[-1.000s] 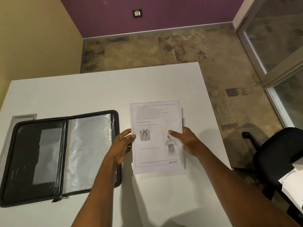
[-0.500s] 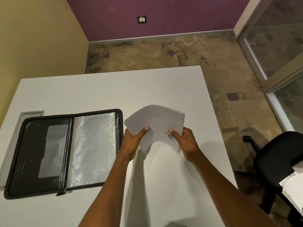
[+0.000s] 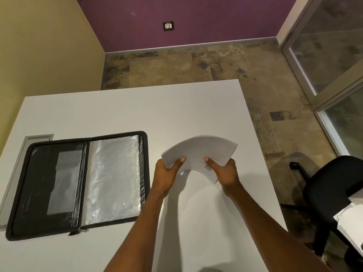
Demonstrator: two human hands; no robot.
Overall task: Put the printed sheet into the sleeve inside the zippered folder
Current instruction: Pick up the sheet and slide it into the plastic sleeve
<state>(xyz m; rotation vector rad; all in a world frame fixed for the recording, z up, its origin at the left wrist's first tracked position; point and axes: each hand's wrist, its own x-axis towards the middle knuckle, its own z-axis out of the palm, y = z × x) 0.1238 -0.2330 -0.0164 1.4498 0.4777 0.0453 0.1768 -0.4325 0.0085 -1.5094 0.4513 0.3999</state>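
The printed sheet (image 3: 202,150) is lifted off the white table (image 3: 137,107) and bowed upward into an arch, its blank back facing me. My left hand (image 3: 167,173) pinches its near left edge and my right hand (image 3: 224,171) pinches its near right edge. To the left lies the black zippered folder (image 3: 78,183), opened flat. A shiny clear sleeve (image 3: 114,177) fills its right half; the left half has a smaller clear pocket (image 3: 64,181). The sheet is just right of the folder, not touching it.
A grey cable hatch (image 3: 29,138) is set into the table behind the folder's far left corner. A black office chair (image 3: 330,189) stands right of the table, with a white surface (image 3: 351,222) beside it. Glass panels (image 3: 330,46) line the right wall.
The sheet lay flat on the table under both hands a second ago. Both hands picked it up by the near edge and it now bows upward above the table.
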